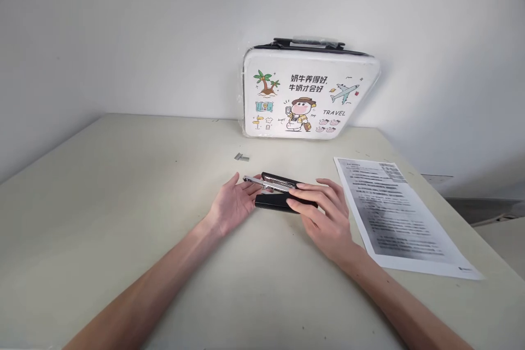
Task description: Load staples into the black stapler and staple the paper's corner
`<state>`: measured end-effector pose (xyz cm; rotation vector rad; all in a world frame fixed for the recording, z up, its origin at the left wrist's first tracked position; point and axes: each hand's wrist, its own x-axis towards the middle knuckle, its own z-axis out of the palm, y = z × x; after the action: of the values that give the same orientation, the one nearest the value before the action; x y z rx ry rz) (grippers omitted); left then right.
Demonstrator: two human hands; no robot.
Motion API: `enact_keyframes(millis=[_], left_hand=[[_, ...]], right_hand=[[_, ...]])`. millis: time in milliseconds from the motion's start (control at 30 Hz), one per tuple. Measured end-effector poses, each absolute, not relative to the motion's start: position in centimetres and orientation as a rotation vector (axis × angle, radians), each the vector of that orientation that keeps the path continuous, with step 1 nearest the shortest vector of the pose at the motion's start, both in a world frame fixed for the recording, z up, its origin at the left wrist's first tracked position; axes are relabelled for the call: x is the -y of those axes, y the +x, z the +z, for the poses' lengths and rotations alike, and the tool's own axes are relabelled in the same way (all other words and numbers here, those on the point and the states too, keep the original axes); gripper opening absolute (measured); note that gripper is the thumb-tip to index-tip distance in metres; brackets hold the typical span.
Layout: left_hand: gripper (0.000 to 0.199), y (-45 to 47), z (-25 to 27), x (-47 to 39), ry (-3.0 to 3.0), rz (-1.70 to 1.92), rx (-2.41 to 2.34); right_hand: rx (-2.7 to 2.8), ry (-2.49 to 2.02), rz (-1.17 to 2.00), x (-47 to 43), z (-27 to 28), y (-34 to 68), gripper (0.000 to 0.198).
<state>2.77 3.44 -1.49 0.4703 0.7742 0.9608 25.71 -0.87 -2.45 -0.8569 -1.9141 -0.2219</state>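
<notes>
A black stapler (279,202) lies opened up over the pale table, its metal magazine (266,181) standing apart between the two black halves. My right hand (328,219) grips the stapler at its right end, fingers laid over the hinge and magazine. At the other end is my left hand (234,205), palm turned up, thumb apart and fingers stretched out. Its fingertips reach behind the stapler's left tips and are partly hidden there. Just beyond the hands, small strips of grey staples (241,157) rest on the table.
A printed sheet of paper (394,219) lies right of my right hand. Against the wall at the back stands a white case (307,93) with cartoon pictures and a black handle, wrapped in clear plastic. The table's (102,202) right edge slopes away past the paper.
</notes>
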Motion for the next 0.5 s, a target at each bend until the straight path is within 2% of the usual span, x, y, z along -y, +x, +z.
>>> enact_keyframes(millis=[200, 400, 500], left_hand=[[0.040, 2.48, -1.79, -3.69, 0.431, 1.002, -0.786], [0.021, 2.41, -2.02, -3.90, 0.554, 1.092, -0.834], [0.020, 2.19, -1.92, -3.83, 0.683, 1.189, -0.973]], right_hand=[[1.913, -0.841, -0.266, 1.12, -2.53, 25.81, 0.039], [1.853, -0.879, -0.221, 0.78, -2.62, 25.99, 0.044], [1.795, -0.882, -0.202, 0.59, -2.57, 26.03, 0.043]])
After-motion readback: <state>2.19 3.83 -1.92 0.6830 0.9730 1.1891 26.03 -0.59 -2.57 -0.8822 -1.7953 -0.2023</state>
